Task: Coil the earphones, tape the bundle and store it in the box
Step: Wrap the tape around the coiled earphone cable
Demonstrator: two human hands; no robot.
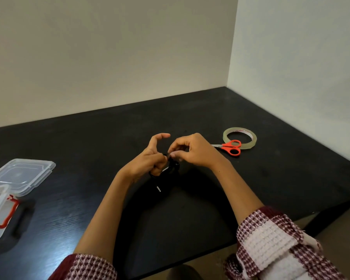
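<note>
Both hands meet above the middle of the black tabletop [210, 118]. The left hand [150, 160] has its lower fingers closed around the black earphones [171, 168], while its forefinger and thumb stand open above. The plug end [158, 188] hangs loose under this hand. The right hand [194, 150] makes a narrow grip with the fingertips on something small at the top of the bundle; it seems to be the cable or a piece of tape, but the view does not show which one. The step in hand is probably the coiling, or the first moment of the taping. The tape roll [239, 137] and the red scissors [229, 147] lie to the right, touching each other. The clear box [0, 215] stands open at the left edge, well apart. The next move calls for one hand to keep the coil tight while the other hand reaches the tape.
</note>
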